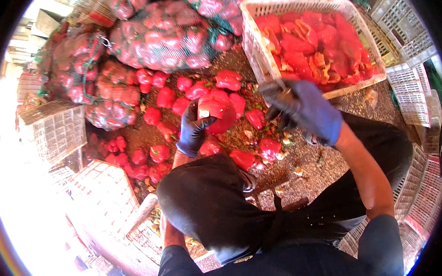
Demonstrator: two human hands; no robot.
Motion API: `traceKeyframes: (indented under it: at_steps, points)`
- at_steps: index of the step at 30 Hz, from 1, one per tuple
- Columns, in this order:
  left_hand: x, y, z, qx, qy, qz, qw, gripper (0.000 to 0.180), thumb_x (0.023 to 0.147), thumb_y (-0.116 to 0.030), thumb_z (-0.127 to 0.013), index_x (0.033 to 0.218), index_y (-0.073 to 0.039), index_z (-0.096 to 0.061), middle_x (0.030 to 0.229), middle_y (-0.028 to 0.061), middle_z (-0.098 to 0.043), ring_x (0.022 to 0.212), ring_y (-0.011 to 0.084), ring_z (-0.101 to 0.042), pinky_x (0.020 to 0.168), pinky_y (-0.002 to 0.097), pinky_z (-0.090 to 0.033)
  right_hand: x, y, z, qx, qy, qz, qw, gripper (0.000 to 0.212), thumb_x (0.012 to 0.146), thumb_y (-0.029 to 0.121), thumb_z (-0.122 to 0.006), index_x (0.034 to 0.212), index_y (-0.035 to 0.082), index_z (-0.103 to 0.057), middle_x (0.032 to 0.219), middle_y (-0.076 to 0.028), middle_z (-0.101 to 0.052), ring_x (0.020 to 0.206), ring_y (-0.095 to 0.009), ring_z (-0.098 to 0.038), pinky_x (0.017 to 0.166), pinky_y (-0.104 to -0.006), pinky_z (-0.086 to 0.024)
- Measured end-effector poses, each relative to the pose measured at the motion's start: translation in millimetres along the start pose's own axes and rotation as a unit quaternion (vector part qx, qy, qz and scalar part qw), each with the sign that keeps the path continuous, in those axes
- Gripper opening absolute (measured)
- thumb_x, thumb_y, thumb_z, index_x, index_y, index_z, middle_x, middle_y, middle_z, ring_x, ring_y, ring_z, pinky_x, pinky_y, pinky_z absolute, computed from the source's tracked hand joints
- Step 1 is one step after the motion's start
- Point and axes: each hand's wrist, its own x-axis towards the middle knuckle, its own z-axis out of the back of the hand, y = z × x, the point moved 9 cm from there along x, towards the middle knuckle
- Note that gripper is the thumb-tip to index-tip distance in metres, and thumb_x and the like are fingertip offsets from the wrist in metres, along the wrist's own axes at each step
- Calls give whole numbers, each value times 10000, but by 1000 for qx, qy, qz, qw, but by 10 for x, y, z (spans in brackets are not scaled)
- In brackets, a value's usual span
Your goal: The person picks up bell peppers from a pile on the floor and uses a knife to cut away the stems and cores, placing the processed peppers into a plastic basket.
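My left hand (194,129), in a blue and black glove, is closed around a big red bell pepper (220,113), its thumb across the near side. To the right, near the front of a crate, my right hand (304,106) is raised in a similar glove. Its fingers are curled and blurred; a thin, light sliver shows at them, too smeared to name. Whole red bell peppers (166,97) lie scattered on the ground beyond and beside my left hand. Split red pepper pieces (319,43) fill the pale plastic crate (251,38).
Mesh sacks (161,36) stuffed with red peppers are heaped at the far left. A white crate (53,130) stands at the left, and stacked crates (410,92) line the right. Pepper scraps (298,171) litter the ground between my knees.
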Motion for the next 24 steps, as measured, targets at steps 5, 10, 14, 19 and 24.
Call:
traceKeyframes:
  at_steps: [5,10,14,19,24]
  points:
    - [-2,-1432,-697,121,86,-98,984,715,782,-55,-879,1415,17,-554,1321,96,-662,1210,208,-628,1067,386,-511,-60,172,-407,39,49,83,995,525,1054,477,-575,1177,-27,-656,786,-80,-704,633,-124,-670,567,-284,-528]
    - [-81,-2175,-1110,234,91,-151,956,689,789,-11,-863,1405,16,-555,1305,91,-666,1193,193,-632,1075,375,-502,-249,492,-423,125,91,33,987,549,1064,497,-548,1247,-15,-629,723,-56,-655,594,-118,-624,558,-286,-495]
    - [-165,-2197,-1212,210,23,-227,951,664,797,40,-830,1400,20,-551,1307,102,-663,1203,194,-628,1077,366,-504,-309,578,-478,118,112,78,983,560,1059,522,-536,1215,-3,-648,685,-60,-636,567,-121,-609,538,-295,-487]
    - [-348,-2022,-1370,105,40,-219,969,679,812,54,-794,1435,30,-526,1327,99,-648,1221,205,-617,1083,365,-498,-279,498,-519,109,124,67,984,560,1062,534,-515,1154,2,-666,666,-54,-623,565,-126,-620,532,-300,-486]
    - [-253,-1979,-1262,9,-2,-219,976,477,922,-29,-708,1374,7,-558,1250,95,-673,1149,204,-652,1035,376,-536,-213,566,-569,129,86,53,986,561,1063,518,-517,1009,-25,-644,646,-77,-624,551,-169,-646,537,-345,-508]
